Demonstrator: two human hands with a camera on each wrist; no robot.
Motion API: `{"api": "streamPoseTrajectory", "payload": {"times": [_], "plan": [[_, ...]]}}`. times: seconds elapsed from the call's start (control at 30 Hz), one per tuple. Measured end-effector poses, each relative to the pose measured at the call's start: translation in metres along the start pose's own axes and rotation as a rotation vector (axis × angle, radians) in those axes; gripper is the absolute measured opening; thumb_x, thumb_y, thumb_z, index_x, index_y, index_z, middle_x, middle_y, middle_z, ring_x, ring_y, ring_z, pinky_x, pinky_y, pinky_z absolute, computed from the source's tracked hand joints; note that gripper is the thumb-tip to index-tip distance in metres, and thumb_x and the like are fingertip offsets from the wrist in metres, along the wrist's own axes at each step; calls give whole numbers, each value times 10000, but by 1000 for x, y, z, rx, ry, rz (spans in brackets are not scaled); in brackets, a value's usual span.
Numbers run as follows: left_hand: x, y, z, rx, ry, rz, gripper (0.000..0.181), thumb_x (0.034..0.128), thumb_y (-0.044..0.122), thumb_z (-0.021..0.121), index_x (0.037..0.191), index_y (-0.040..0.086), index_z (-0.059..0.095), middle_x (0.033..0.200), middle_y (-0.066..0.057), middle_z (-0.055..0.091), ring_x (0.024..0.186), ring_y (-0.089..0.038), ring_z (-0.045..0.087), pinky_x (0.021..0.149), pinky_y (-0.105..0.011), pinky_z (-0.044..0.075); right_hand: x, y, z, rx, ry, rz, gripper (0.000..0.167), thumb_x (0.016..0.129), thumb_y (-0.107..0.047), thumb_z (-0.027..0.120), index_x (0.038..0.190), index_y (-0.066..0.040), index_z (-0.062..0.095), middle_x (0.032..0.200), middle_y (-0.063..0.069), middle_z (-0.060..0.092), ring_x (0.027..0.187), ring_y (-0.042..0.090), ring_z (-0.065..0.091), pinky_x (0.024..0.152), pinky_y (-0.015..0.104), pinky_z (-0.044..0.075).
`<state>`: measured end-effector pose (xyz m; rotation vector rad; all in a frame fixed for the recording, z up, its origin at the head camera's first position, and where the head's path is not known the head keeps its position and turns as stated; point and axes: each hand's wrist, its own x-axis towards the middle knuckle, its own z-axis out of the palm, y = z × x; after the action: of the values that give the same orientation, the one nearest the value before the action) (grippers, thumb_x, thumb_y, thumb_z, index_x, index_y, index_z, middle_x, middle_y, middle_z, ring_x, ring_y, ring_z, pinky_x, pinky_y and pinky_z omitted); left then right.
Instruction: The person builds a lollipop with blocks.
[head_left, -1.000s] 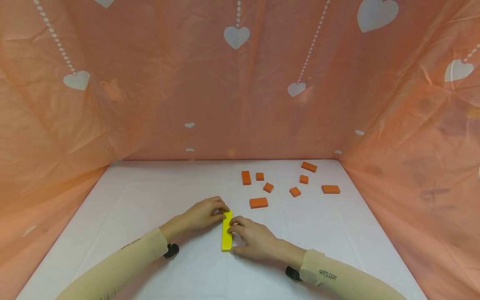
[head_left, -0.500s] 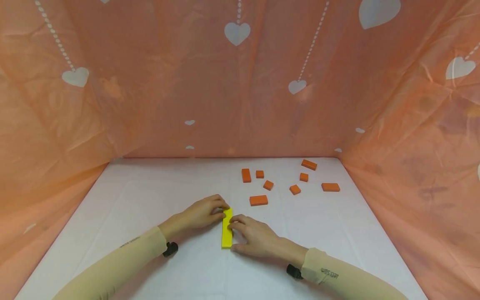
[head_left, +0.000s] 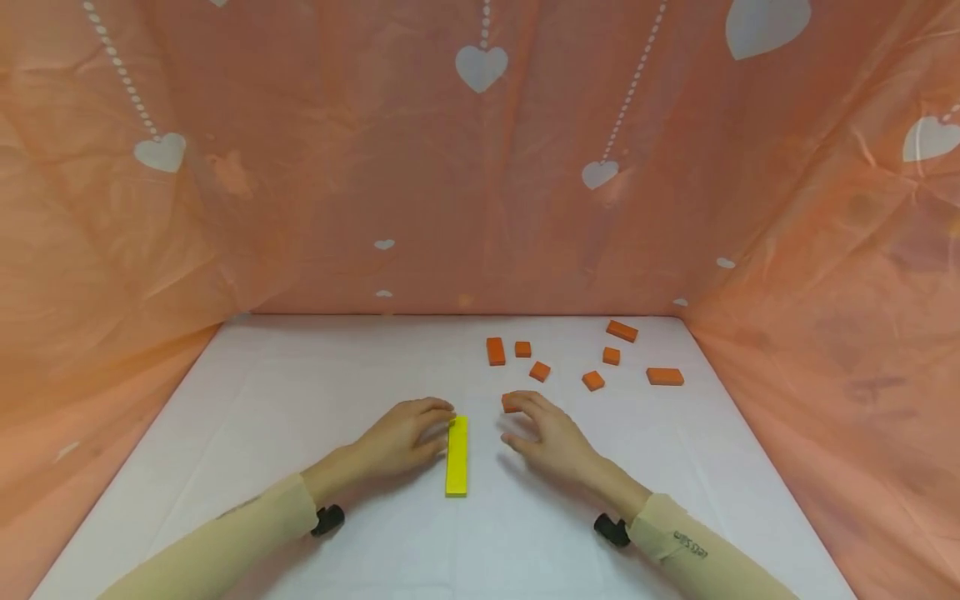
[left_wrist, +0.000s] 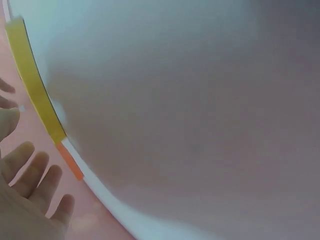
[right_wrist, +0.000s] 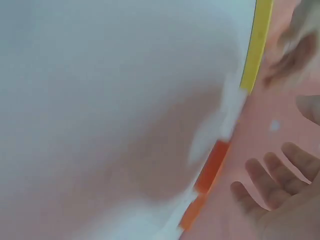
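A long flat yellow block (head_left: 457, 458) lies lengthwise on the white table, pointing away from me. My left hand (head_left: 405, 437) is just left of its far end, fingers loosely bent; in the left wrist view the fingers are spread and hold nothing. Whether a fingertip still touches the block I cannot tell. To the right of the yellow block, my right hand (head_left: 555, 437) hovers with thumb and fingers apart and nothing between them. Its fingers partly cover an orange rectangular block (head_left: 508, 403) in the head view.
Beyond the hands lie several orange pieces: oblong blocks, such as the upright one (head_left: 496, 351) and the one at far right (head_left: 665, 377), and small squares like this orange square (head_left: 593, 381). A pink curtain (head_left: 480, 208) with white hearts encloses the table's back and sides.
My right hand has left the yellow block and moved right and forward, to the nearest orange block. My left hand has loosened and drawn slightly left. The yellow block stays in place.
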<state>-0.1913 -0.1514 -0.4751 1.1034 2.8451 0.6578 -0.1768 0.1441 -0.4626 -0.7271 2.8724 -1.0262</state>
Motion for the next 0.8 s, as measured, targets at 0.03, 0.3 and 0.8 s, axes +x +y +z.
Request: {"api": "streamPoseTrajectory", "payload": {"times": [0.03,0.3,0.8], "plan": [[-2,2,0,17,-7,2,467,985,269,719,1410,98,631,1467,-63,584,1356,-292,552,1138,-513,446,2,5,-2,9,16,13,525,950,-239,771,1429,-91,613,1498,41,560,1372,305,543,1127,534,455],[-20,15,3,156,-70,88,546,1002,386,693,1462,111,593,1554,-81,513,1393,-276,513,1164,-504,412,15,37,-15,5,24,75,510,960,-169,738,1425,-10,600,1496,159,553,1433,393,468,1184,577,364],[-23,23,4,172,-200,64,662,1005,494,650,1517,90,539,1635,-62,421,1483,-248,418,1198,-516,364,24,49,-21,-113,-45,12,391,970,-73,707,1354,-11,664,1468,160,593,1404,402,505,1163,569,396]]}}
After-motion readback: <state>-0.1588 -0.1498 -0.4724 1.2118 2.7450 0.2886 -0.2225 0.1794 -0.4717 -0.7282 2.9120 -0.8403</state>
